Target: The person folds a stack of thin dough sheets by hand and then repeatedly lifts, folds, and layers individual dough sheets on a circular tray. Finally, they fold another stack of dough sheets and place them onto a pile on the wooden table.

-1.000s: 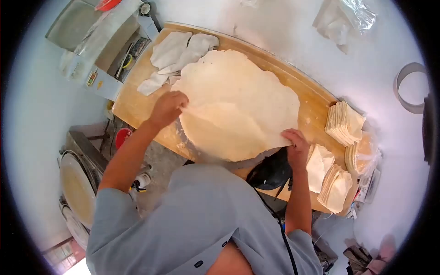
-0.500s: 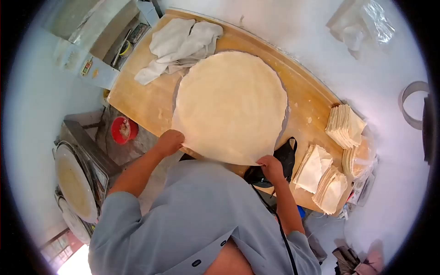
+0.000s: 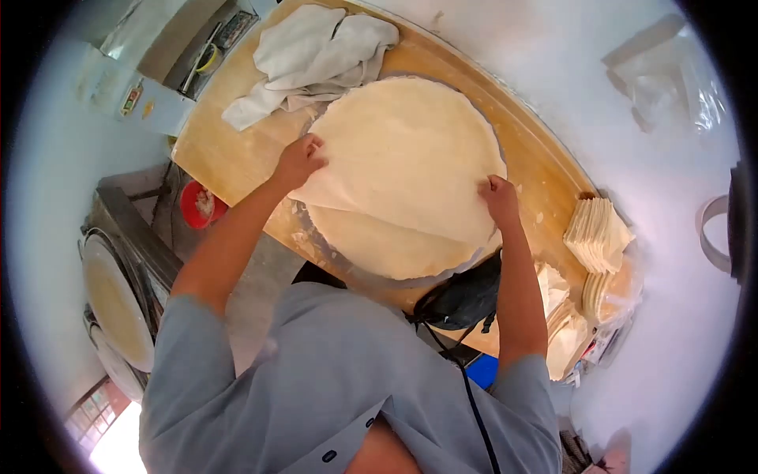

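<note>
A large round sheet of dough (image 3: 403,150) lies on the wooden table, its near part lifted and folded back over more dough (image 3: 379,245) beneath. My left hand (image 3: 302,162) pinches the sheet at its left edge, fingers bent together. On the right side, my right hand (image 3: 499,197) has its fingers closed on the same sheet near its edge. A grey round surface shows around the rim of the dough.
Crumpled cloth (image 3: 312,51) lies on the wooden table (image 3: 245,158) at the back left. Stacks of folded sheets (image 3: 596,233) stand at the right. A black bag (image 3: 458,300) sits at the near edge. A red bowl (image 3: 193,207) is at the left, below table height.
Both hands have moved away from my body, carrying the sheet's near edge up and over. The dough underneath now shows at the front. The whole view has shifted slightly.
</note>
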